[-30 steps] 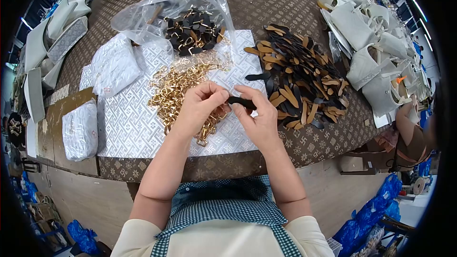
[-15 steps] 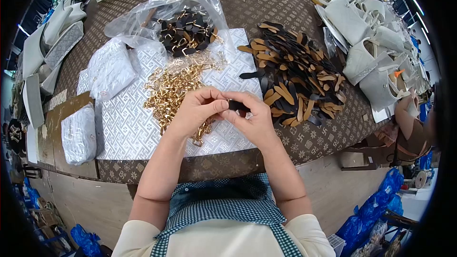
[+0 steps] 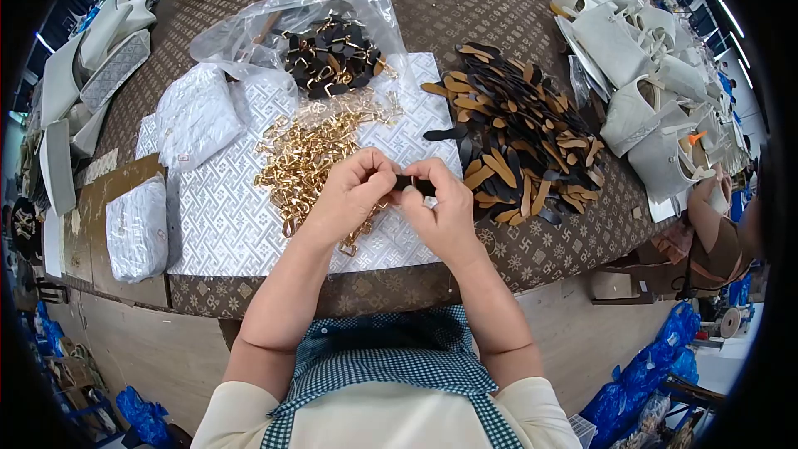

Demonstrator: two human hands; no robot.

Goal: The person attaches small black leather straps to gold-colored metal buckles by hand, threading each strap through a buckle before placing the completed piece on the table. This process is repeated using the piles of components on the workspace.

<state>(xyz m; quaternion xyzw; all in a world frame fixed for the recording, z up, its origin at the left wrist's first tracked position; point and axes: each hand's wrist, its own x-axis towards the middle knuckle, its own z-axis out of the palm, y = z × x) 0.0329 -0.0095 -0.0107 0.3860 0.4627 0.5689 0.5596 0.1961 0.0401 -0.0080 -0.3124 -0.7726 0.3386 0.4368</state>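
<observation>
A small black strap point(image 3: 414, 185) is pinched between both hands above the patterned white sheet point(image 3: 224, 241). My left hand point(image 3: 359, 191) closes on its left end, and my right hand point(image 3: 439, 199) closes on its right end. Whether a metal fitting is on the strap is hidden by the fingers. Gold metal clasps point(image 3: 303, 154) lie in a pile just beyond my left hand. To the right of my right hand is a heap of black and tan leather straps point(image 3: 524, 133). Black pieces with gold clasps point(image 3: 332, 58) sit in a clear plastic bag point(image 3: 378, 12).
White plastic-wrapped packages point(image 3: 137, 233) lie at the left on and near a brown board point(image 3: 91, 224). Pale handbags point(image 3: 615, 37) are piled at the right, and more pale pieces point(image 3: 62, 87) stand at the left. Another person's arm point(image 3: 705, 212) shows at the right edge.
My hands have moved slightly apart, and more of the black strap shows between them. The view has shifted a little.
</observation>
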